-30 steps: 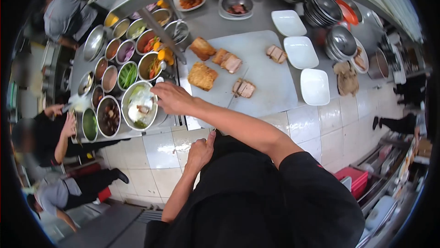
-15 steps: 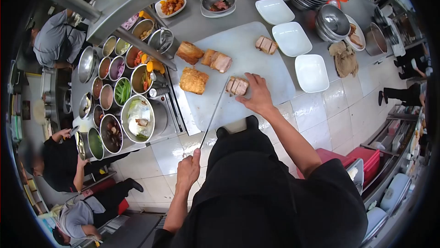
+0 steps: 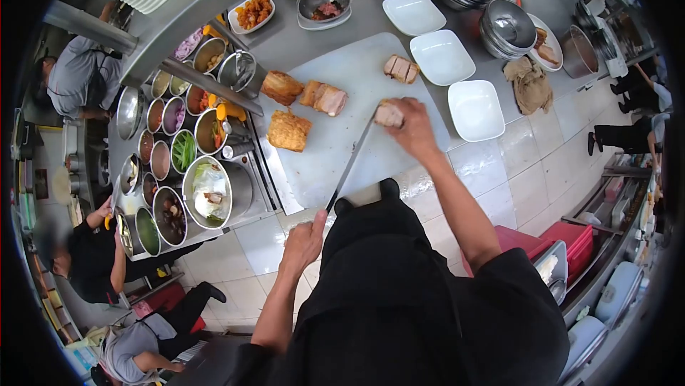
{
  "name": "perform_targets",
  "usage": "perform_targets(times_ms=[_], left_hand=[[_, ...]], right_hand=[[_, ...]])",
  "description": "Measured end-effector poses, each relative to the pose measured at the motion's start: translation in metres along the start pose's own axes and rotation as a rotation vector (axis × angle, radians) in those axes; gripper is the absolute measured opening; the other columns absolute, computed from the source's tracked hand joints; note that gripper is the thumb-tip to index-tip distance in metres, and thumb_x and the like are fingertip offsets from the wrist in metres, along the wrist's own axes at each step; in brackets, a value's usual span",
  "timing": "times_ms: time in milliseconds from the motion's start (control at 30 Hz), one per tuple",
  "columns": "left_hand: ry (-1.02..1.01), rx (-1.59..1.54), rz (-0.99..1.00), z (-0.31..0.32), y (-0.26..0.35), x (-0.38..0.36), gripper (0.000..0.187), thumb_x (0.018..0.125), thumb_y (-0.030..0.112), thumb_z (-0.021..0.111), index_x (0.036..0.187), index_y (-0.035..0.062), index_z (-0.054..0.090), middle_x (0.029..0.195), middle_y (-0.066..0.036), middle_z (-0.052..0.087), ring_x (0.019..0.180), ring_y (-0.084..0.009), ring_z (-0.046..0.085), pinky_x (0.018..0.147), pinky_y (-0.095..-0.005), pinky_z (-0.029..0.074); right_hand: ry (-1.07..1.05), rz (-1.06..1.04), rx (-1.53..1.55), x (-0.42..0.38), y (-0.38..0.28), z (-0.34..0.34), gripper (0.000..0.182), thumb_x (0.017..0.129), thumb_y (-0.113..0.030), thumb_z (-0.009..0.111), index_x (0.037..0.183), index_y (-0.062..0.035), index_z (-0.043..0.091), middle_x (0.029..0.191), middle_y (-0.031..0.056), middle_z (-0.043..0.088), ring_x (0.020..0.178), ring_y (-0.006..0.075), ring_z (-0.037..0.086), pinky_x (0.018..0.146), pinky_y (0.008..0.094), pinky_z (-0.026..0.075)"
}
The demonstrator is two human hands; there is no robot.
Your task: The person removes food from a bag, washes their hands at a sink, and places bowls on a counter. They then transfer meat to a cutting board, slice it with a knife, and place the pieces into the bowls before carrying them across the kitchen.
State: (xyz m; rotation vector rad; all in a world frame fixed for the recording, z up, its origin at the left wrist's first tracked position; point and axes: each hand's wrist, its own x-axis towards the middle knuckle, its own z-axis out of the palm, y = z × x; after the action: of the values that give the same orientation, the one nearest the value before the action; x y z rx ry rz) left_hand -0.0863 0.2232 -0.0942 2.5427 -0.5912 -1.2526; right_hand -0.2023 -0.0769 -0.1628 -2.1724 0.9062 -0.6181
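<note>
My left hand (image 3: 305, 245) is closed round the handle of a long knife (image 3: 349, 163), whose blade slants up across the white cutting board (image 3: 325, 172). My right hand (image 3: 415, 129) is closed over a sliced piece of roast pork (image 3: 389, 114), with the knife tip close beside it. Behind this lies another sliced pork portion (image 3: 401, 69). To the left on the board sit a crusty chunk of roast pork (image 3: 288, 131), another crisp-skinned chunk (image 3: 282, 88) and a cut chunk (image 3: 324, 98).
Three white square dishes, the nearest dish (image 3: 477, 111) among them, line the board's right side. A brown cloth (image 3: 528, 85) and stacked metal bowls (image 3: 508, 26) stand farther right. Several ingredient tins surround a pot of lettuce (image 3: 207, 193) at left. A co-worker (image 3: 93, 250) stands beyond.
My right hand has closed over the sliced pork and shifted it up and right on the board. The knife has moved along with it. The view has shifted slightly.
</note>
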Motion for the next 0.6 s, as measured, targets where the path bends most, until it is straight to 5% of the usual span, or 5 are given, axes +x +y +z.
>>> perform_targets(times_ms=[200, 267, 467, 533, 600], left_hand=[[-0.022, -0.008, 0.055, 0.000, 0.041, 0.014, 0.083, 0.093, 0.063, 0.031, 0.076, -0.0108, 0.065, 0.080, -0.035, 0.061, 0.089, -0.0474, 0.060, 0.084, -0.0484, 0.045], [0.043, -0.035, 0.045, -0.010, 0.035, 0.001, 0.082, 0.093, 0.063, 0.032, 0.074, -0.0102, 0.064, 0.077, -0.034, 0.061, 0.084, -0.0479, 0.060, 0.080, -0.0485, 0.045], [0.171, -0.269, -0.037, -0.034, 0.000, -0.031, 0.076, 0.093, 0.062, 0.039, 0.065, -0.0064, 0.057, 0.056, -0.015, 0.055, 0.056, -0.0247, 0.054, 0.058, -0.0387, 0.044], [0.202, -0.321, -0.071, -0.042, 0.002, -0.046, 0.074, 0.093, 0.062, 0.040, 0.062, -0.0039, 0.054, 0.053, -0.008, 0.048, 0.053, -0.0150, 0.048, 0.052, -0.0331, 0.041], [0.260, -0.364, -0.114, -0.045, -0.007, -0.055, 0.072, 0.094, 0.060, 0.040, 0.061, -0.0024, 0.053, 0.052, -0.006, 0.047, 0.049, -0.0138, 0.047, 0.049, -0.0311, 0.039]], right_hand=[[0.126, 0.031, -0.159, -0.004, 0.013, -0.019, 0.060, 0.067, -0.003, 0.073, 0.124, -0.0045, 0.054, 0.121, 0.0174, 0.054, 0.115, 0.0369, 0.048, 0.098, 0.0427, 0.041], [0.199, -0.228, -0.187, -0.026, 0.005, -0.003, 0.063, 0.072, -0.009, 0.071, 0.131, -0.0038, 0.048, 0.127, 0.0201, 0.050, 0.119, 0.0392, 0.046, 0.101, 0.0443, 0.039], [-0.393, -0.337, -0.085, -0.098, -0.072, 0.094, 0.069, 0.081, -0.038, 0.067, 0.138, -0.0062, 0.042, 0.147, 0.0168, 0.034, 0.141, 0.0321, 0.025, 0.115, 0.0501, 0.018], [-0.621, -0.758, 0.079, -0.104, -0.094, 0.102, 0.060, 0.083, -0.034, 0.066, 0.133, -0.0076, 0.048, 0.143, 0.0155, 0.040, 0.139, 0.0291, 0.028, 0.114, 0.0512, 0.019], [-0.312, -0.683, 0.036, -0.080, -0.093, 0.107, 0.049, 0.075, -0.011, 0.064, 0.123, -0.0048, 0.055, 0.134, 0.0128, 0.049, 0.129, 0.0310, 0.040, 0.109, 0.0511, 0.028]])
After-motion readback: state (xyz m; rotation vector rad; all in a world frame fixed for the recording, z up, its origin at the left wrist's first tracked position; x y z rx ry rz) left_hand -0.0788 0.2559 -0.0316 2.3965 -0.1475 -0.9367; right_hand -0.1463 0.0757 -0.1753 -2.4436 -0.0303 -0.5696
